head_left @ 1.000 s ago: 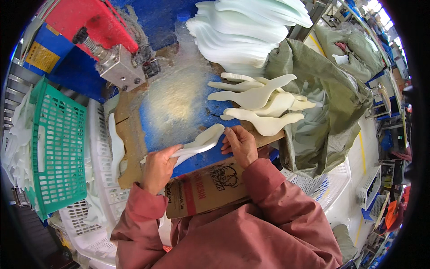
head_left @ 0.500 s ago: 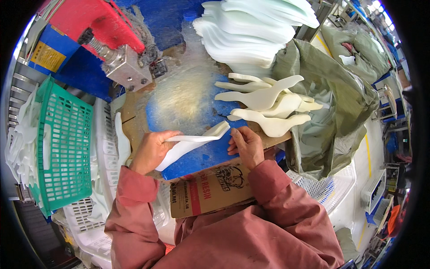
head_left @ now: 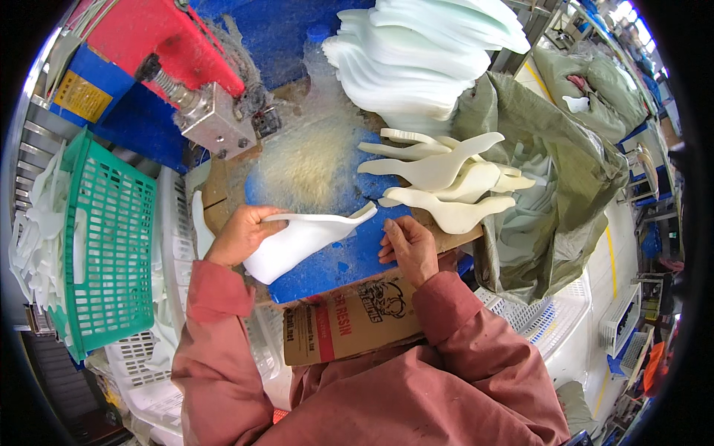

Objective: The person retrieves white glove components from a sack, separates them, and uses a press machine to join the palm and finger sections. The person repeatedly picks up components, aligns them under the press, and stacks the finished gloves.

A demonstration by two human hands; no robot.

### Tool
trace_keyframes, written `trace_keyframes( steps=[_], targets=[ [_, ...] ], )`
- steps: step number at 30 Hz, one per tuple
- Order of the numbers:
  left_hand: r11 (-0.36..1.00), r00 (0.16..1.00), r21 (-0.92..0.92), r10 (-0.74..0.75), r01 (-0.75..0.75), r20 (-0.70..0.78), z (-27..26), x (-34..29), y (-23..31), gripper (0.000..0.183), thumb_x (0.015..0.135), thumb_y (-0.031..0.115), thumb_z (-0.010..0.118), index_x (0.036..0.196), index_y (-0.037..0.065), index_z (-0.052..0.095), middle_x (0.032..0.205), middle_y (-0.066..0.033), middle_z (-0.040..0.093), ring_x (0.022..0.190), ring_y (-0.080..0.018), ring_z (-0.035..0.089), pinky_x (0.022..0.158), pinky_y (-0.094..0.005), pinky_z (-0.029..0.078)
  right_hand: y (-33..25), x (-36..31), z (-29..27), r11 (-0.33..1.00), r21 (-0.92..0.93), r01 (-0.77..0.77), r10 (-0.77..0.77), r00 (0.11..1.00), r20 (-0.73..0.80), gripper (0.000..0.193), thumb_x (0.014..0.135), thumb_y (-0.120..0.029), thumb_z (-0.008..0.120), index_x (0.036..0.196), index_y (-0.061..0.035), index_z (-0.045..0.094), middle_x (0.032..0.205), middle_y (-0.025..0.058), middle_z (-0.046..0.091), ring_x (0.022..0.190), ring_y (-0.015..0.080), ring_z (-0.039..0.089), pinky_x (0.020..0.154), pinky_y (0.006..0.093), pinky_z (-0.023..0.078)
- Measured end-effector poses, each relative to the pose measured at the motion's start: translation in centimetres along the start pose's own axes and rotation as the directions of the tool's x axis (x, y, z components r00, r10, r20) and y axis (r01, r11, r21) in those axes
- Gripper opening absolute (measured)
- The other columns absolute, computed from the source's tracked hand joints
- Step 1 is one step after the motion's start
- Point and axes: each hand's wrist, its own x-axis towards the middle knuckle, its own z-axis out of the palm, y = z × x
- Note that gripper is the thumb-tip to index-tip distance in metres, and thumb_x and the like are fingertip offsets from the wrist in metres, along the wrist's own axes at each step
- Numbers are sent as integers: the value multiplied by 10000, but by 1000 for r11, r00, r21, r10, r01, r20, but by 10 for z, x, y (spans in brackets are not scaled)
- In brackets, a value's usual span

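My left hand (head_left: 242,236) grips one end of a smooth white curved piece (head_left: 297,241), thumb and fingers closed on its upper edge. The piece's wide face is turned toward me, and its narrow end points right over a blue work surface (head_left: 349,256). Just right of that end, apart from it, is my right hand (head_left: 413,249). Its fingers are curled with the thumb against them; whatever they may hold is hidden. Beyond it lies a loose pile of cream-coloured, wavy flat pieces (head_left: 439,175).
A tall stack of white curved pieces (head_left: 424,63) stands at the back, beside an open olive sack (head_left: 573,186). Pale dust (head_left: 305,175) coats the surface near a metal block (head_left: 217,123) on a red machine. A green basket (head_left: 111,245) stands left; a cardboard box (head_left: 349,320) is below.
My left hand has moved slightly left and up, turning the white piece so its broad face shows. My right hand has shifted slightly down, farther from the piece's narrow end.
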Motion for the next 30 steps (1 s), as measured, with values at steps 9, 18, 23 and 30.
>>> trace_keyframes(
  steps=[9,18,23,30],
  targets=[
    [986,996,165,-16,1,85,-11,16,37,243,972,62,699,1187,-40,749,976,-63,778,828,-95,683,747,-274,545,0,0,1,1000,0,-1,1,1000,-5,293,1073,-281,640,1013,6,632,812,58,645,666,131,648,592,272,582],
    [884,995,456,89,-104,55,7,-7,75,313,894,40,647,1184,-38,736,989,-233,765,849,-277,757,787,-367,562,1,1,2,1000,19,-18,18,1000,-11,281,1075,-270,637,1005,2,633,804,56,643,659,126,646,593,272,585],
    [844,998,532,61,-66,28,10,-26,76,299,923,44,640,1191,-46,736,986,-177,784,849,-206,731,796,-333,562,-1,0,2,1000,12,3,-3,1000,-13,275,1076,-260,632,994,2,634,800,53,642,655,120,643,590,269,582],
    [916,999,399,40,-41,12,6,-34,70,294,948,77,675,1197,-72,722,998,-159,785,870,-168,718,788,-318,564,-5,-1,2,1000,-13,-3,3,1000,-12,278,1076,-255,632,983,7,641,803,51,648,658,118,648,591,267,579]
  ],
)
